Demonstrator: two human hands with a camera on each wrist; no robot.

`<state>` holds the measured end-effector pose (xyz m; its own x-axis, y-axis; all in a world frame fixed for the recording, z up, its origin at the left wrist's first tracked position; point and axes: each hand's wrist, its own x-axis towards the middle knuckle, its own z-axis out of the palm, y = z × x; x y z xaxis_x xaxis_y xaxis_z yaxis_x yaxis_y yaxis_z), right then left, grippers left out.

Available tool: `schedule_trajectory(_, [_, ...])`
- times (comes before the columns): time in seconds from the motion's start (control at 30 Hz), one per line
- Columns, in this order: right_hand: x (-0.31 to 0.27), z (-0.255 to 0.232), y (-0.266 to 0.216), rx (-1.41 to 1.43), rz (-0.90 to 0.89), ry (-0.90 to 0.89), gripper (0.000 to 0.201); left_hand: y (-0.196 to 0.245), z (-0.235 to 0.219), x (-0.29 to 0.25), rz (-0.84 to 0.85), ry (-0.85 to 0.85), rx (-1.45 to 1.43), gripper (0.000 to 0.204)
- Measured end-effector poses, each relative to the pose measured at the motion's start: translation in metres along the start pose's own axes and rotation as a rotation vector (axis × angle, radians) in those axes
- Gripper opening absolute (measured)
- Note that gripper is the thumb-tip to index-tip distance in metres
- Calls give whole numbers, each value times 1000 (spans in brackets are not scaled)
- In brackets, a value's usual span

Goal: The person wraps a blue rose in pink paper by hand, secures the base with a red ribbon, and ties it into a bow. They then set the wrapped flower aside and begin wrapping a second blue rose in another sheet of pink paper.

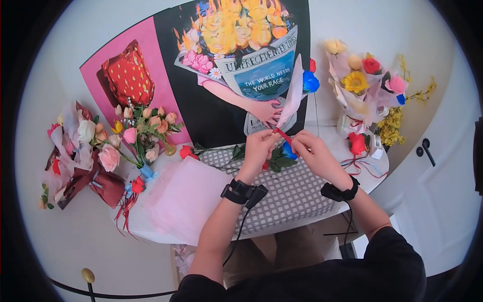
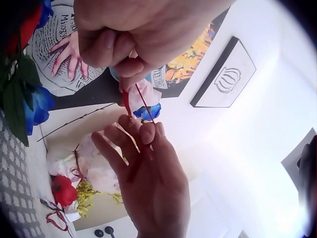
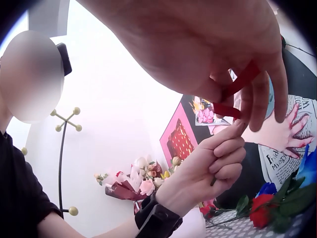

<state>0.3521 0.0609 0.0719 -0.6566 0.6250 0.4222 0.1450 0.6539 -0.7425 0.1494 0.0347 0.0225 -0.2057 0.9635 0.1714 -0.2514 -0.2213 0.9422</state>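
Both hands are raised above the table, close together. My left hand (image 1: 259, 149) grips the lower end of a small bundle in pale pink wrap (image 1: 293, 95), a blue rose (image 1: 310, 82) beside the wrap. A red ribbon (image 1: 283, 135) runs from the left fingertips to my right hand (image 1: 313, 151), which pinches it between thumb and fingers. In the left wrist view the ribbon (image 2: 127, 101) spans the gap between the hands. The right wrist view shows the ribbon (image 3: 242, 79) passing across the right fingers. The stems inside the left hand are mostly hidden.
Pink wrapping sheets (image 1: 188, 201) lie at the table's left, beside a grey checked cloth (image 1: 271, 201) with loose roses behind the hands. Bouquets (image 1: 93, 151) stand at the left, another bouquet (image 1: 357, 83) at the right. A red rose (image 1: 357, 144) with ribbons lies on the right. Posters (image 1: 201, 121) stand behind.
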Motion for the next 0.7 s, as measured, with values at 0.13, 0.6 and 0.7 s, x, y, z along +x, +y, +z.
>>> schedule_trajectory(0.13, [-3,0,-3,-137,-188,121,21,-2,4,0,-14,-8,74,15])
schedule_trajectory(0.6, [53,-8,13,-555,-28,19,28,-10,33,-19,847,-22,1050,13])
schedule_trajectory(0.7, [59,-2,25,-677,1,-52,32,-9,32,-21,796,-17,1113,9])
